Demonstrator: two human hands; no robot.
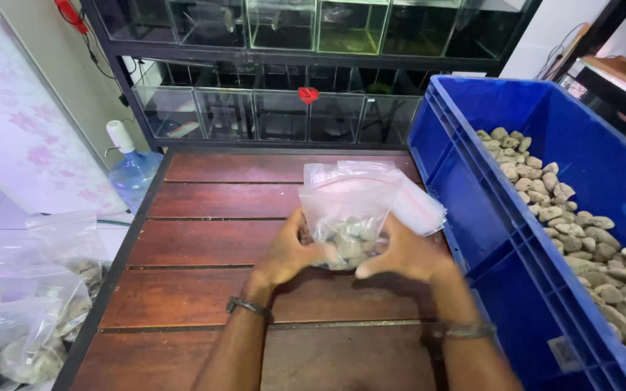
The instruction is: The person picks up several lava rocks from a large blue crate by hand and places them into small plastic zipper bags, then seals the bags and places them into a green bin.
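Two hands meet on one clear plastic bag above the middle of the wooden counter. Your left hand closes its grip on the bag's lower left side, and your right hand closes its grip on the lower right, fingers curled round the plastic. The bag is see-through, with a zip strip along its top edge, and its upper part stands up empty and crinkled. Grey, rough stones fill its bottom, bulging between your palms. More empty clear bags lie just behind it, toward the counter's right edge. A blue crate stands against that right edge, holding a heap of pale pebbles. Off the counter's left edge, filled bags of stones lie on the floor. Glass tanks line the rack beyond the far edge.
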